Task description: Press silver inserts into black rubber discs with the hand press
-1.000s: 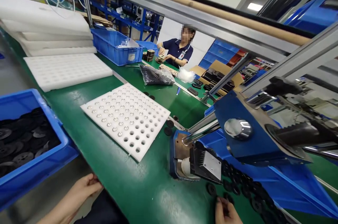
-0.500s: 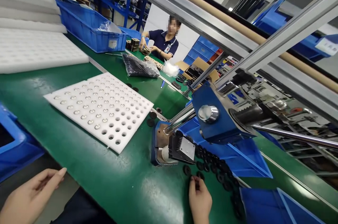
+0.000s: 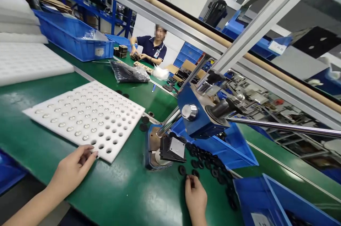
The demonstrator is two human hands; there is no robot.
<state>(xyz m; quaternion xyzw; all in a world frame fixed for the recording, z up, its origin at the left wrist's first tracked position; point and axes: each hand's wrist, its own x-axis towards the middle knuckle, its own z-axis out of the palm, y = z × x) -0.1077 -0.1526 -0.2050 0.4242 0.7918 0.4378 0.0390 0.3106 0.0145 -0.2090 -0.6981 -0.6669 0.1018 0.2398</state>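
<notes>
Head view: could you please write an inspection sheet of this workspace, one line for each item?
Surface: green belt, smooth and shiny.
Things in hand: white foam tray, many holes filled with small metal parts; black discs scattered by the blue press.
Clutter: black bag, blue bin, stacked foam sheets.
Grips: left hand open at the tray's near corner; right hand with fingertips on one black disc, grip unclear.
Cables: nothing seen.
Surroundings: a co-worker seated farther along; blue shelving behind.
</notes>
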